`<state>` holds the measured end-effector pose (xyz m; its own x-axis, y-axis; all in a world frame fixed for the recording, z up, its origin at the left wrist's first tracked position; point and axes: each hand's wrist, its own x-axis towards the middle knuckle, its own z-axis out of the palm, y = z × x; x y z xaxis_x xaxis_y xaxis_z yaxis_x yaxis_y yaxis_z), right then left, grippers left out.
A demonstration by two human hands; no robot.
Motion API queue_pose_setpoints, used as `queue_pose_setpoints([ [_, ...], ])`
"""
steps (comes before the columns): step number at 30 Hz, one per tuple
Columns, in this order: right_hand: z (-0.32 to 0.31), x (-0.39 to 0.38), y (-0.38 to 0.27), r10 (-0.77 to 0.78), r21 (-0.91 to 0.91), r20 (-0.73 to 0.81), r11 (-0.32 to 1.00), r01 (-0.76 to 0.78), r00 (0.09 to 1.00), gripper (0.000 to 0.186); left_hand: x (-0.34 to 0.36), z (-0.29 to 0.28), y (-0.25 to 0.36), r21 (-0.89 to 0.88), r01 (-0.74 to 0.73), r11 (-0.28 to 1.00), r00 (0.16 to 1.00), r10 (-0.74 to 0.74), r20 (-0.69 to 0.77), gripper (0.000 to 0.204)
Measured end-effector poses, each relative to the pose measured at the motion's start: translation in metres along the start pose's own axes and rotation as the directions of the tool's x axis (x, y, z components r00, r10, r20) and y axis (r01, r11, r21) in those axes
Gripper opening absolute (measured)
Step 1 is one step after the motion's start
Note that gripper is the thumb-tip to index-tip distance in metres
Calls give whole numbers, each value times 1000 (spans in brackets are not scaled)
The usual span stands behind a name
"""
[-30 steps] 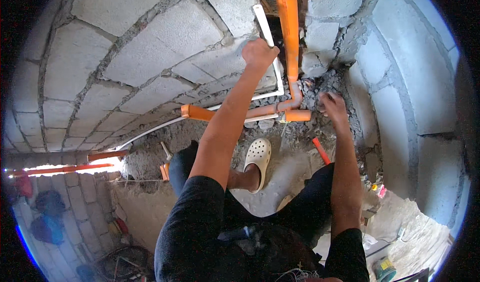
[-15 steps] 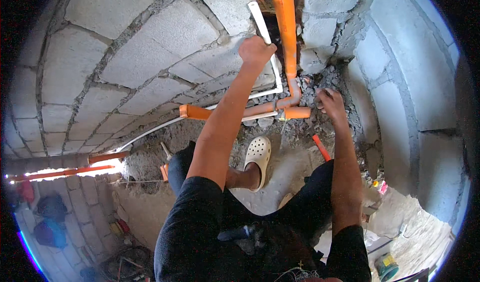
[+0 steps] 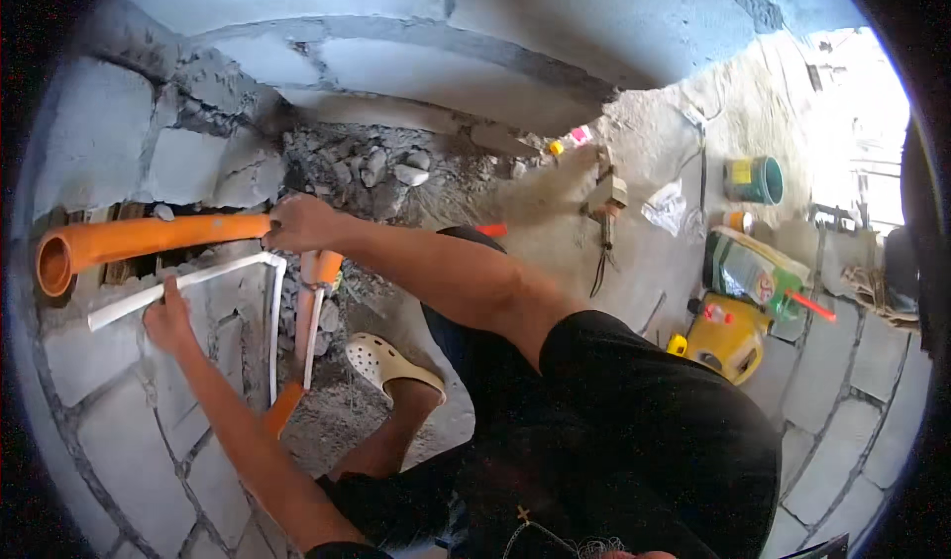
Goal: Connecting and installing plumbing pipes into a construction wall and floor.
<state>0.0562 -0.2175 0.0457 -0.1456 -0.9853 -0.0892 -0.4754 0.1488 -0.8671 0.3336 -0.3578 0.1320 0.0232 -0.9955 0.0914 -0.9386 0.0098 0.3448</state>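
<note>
A thick orange pipe (image 3: 168, 238) with a flared mouth stands along a gap in the block wall, at the left of the view. At its lower end my right hand (image 3: 305, 224) is closed around it, the fingertips partly hidden. Beside it runs a thin white pipe (image 3: 223, 270), which turns at an elbow near the rubble. My left hand (image 3: 170, 323) grips this white pipe near its free end, with a finger over it. Below my right arm are a short orange branch (image 3: 328, 268) and another orange pipe end (image 3: 285, 407).
Broken stones (image 3: 371, 167) lie at the wall's foot. A red handle (image 3: 490, 229) shows past my right leg. Farther right are a power tool (image 3: 606, 197), a green bucket (image 3: 755, 180), a yellow jug (image 3: 728, 336) and a green-labelled container (image 3: 755, 267). Block walls (image 3: 119, 410) close in.
My view has swung to the right, so the pipes now lie at the left. My right hand has gone from above the rubble to the orange pipe. My left hand stays on the white pipe.
</note>
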Motion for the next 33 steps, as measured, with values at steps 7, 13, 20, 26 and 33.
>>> queue_pose_setpoints([
  [7, 1, 5, 30, -131, 202, 127, 974, 103, 983, 57, 24, 34, -18, 301, 167, 939, 983, -181, 20, 54],
  [13, -29, -1, -15, -158, 312, 161, 945, 102, 974, 46, 4, -14, 12, 80, 50, 996, 995, -43, -87, 49],
  [20, -27, 7, 6, -41, 245, 216, 969, -14, 975, 35, -11, -8, 33, -8, 112, 994, 978, -112, -174, 49],
  [26, -31, 10, -2, 30, 295, 246, 950, -104, 969, 30, -11, -10, 28, -117, 0, 993, 983, -22, -184, 45],
  [33, -34, 12, -12, 102, 117, 224, 985, -130, 969, 37, -15, -35, 17, -139, -47, 989, 983, 21, -181, 37],
])
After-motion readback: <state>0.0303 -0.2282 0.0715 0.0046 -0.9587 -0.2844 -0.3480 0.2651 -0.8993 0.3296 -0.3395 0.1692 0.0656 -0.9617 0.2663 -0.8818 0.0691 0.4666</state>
